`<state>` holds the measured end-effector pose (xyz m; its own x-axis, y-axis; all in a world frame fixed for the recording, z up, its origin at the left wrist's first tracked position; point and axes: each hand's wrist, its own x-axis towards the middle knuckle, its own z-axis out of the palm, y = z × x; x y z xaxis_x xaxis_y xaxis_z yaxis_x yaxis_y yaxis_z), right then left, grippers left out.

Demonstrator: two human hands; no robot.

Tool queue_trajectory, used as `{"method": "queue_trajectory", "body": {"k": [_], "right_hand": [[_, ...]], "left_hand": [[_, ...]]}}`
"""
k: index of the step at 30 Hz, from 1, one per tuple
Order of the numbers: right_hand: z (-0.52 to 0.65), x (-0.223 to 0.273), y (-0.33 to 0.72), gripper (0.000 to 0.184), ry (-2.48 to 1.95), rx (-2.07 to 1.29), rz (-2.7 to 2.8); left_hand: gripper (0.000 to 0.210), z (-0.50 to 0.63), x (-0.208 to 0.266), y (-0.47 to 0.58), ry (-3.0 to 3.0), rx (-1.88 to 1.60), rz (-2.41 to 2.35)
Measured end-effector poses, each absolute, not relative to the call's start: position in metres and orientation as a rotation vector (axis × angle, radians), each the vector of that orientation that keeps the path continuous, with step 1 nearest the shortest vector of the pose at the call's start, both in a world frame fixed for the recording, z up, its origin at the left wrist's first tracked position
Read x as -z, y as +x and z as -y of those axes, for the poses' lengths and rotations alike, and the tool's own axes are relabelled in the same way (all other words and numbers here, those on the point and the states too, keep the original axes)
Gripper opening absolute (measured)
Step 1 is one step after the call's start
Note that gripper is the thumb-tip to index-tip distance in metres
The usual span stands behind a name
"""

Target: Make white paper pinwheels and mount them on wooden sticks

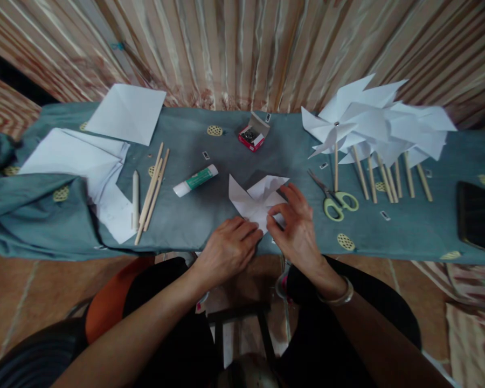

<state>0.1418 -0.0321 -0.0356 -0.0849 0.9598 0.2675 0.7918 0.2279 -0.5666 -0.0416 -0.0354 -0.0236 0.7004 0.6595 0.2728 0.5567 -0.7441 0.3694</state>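
A white paper pinwheel (255, 202) with folded blades lies near the front edge of the table, between my hands. My left hand (231, 245) is closed at its lower left side, fingertips pressed on the paper. Thumb and forefinger of my right hand (294, 222) pinch at a blade on the right; a bracelet is on that wrist. Beyond the pinwheel stands an open small red box (252, 137) with dark metal pieces inside. A green and white glue stick (195, 180) lies to the left. Scissors with green handles (334, 203) rest to the right of my right hand.
Several finished pinwheels (372, 121) on wooden sticks are piled at the back right. White paper sheets (70, 156) and a square sheet (127, 113) lie at the left, beside loose wooden sticks (153, 191) and a pale pencil-like stick (135, 200). A black phone (477, 215) lies far right.
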Motion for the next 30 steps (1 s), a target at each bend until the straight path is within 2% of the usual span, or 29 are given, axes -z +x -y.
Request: {"method": "queue_trajectory", "body": {"k": [6, 19, 26, 30], "right_hand": [[0.035, 0.032, 0.14, 0.031, -1.545, -0.421, 1.999], [0.038, 0.037, 0.136, 0.046, -1.517, -0.415, 2.171], [0.034, 0.036, 0.136, 0.04, -1.479, -0.355, 2.232], [0.032, 0.034, 0.137, 0.044, -1.452, -0.331, 2.268]], "left_hand": [[0.023, 0.035, 0.023, -0.041, 2.683, -0.551, -0.973], [0.022, 0.035, 0.025, -0.04, 2.652, -0.563, -0.977], [0.023, 0.026, 0.028, -0.05, 2.572, -0.742, -1.034], [0.022, 0.014, 0.026, -0.061, 2.434, -0.82, -1.14]]}}
